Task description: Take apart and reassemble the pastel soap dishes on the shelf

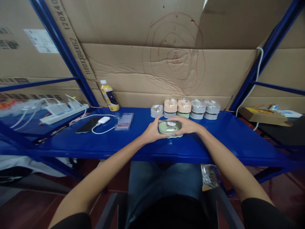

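- Dark clothing point(176, 213) and blue trousers point(164, 187) are filling the bottom edge, nearest the camera.
- Behind everything, cardboard panels point(114, 63) are forming a backing, with red rings showing on one sheet.
- Across the middle, a blue surface point(138, 140) is carrying the things.
- Both forearms are slanting inward over its front edge: the left forearm point(114, 162) is angling up to the right, the right forearm point(228, 162) up to the left, with the wrists nearly level.
- Just beyond the hands, lidded containers are standing in a row: one grey container point(157, 110) alone, then pink over grey point(170, 105), pink over green point(184, 105), and two grey stacks point(205, 107).
- At the front middle, the left hand point(151, 132) is cupping one end of an oval green container, thumb along its near side; the right hand point(189, 125) is curving around the other end, fingers over the far edge, thumb in front.
- Between these palms, the green container point(170, 128) is sitting level; whether it is touching the surface cannot be told.
- Farther left, a yellow bottle point(110, 96) is standing near the cardboard.
- Before it, a dark phone point(89, 125) is lying beside a small white adapter point(104, 120).
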### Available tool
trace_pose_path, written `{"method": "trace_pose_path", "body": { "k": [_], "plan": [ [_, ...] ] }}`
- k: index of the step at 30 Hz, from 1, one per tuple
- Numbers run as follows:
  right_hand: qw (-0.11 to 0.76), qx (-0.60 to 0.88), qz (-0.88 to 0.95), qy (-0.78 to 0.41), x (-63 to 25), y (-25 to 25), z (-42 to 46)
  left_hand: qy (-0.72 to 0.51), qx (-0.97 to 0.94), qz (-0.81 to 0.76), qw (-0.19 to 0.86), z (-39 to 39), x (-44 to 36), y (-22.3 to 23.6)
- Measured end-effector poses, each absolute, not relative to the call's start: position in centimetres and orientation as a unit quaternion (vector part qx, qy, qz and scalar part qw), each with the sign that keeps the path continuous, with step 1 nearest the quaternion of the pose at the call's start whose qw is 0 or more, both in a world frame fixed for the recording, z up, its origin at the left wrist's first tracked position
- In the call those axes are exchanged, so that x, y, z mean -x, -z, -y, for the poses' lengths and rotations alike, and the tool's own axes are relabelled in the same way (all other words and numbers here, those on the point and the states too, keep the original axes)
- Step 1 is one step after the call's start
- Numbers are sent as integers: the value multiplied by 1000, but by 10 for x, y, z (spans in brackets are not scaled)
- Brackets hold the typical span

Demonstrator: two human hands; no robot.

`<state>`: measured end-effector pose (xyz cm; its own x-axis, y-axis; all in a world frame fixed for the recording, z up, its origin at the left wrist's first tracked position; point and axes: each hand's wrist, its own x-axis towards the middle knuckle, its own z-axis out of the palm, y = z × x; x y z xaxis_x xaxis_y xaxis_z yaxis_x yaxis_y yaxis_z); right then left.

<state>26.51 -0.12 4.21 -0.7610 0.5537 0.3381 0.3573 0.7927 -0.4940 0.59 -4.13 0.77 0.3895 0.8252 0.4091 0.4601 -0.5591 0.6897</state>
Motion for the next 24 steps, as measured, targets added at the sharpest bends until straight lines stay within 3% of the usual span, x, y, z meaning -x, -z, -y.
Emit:
{"method": "trace_pose_path", "body": {
  "k": [4, 9, 16, 19, 24],
  "plan": [
    [231, 260, 912, -218, -264, -38, -3, -344, -810, -412, 235, 40, -3, -3],
    [229, 266, 907, -235, -265, -33, -4, -293, -859, -390, 153, 39, 1, -3],
    [298, 330, 862, -244, -262, -27, -4, -291, -854, -429, 38, 55, 12, -9],
    [387, 349, 824, -225, -269, -40, -5, -351, -808, -474, -9, 52, 24, -17],
    [617, 497, 610, -8, -324, -65, -24, -438, -657, -612, -45, 8, 32, -50]
  ]
}}
